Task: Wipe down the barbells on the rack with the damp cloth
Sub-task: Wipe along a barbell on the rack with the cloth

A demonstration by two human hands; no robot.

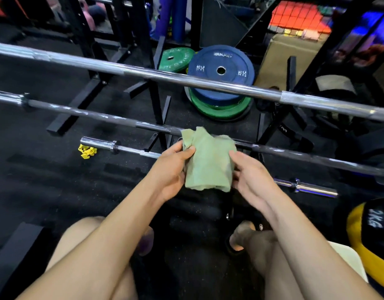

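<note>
A folded pale green cloth (208,162) is held between both hands at the centre. My left hand (170,169) pinches its upper left corner. My right hand (250,176) grips its right edge. Three barbells run across the rack in front of me: a bright steel top bar (186,80), a darker middle bar (100,115) passing right behind the cloth, and a short chrome lowest bar (119,147) partly hidden by my hands. The cloth sits in front of the middle bar; whether it touches the bar I cannot tell.
Blue and green weight plates (221,83) are stacked on the floor behind the bars. Black rack posts (156,100) stand between them. A yellow collar clip (87,150) lies at the left. A yellow-black medicine ball (373,239) sits at the right. My knees fill the bottom.
</note>
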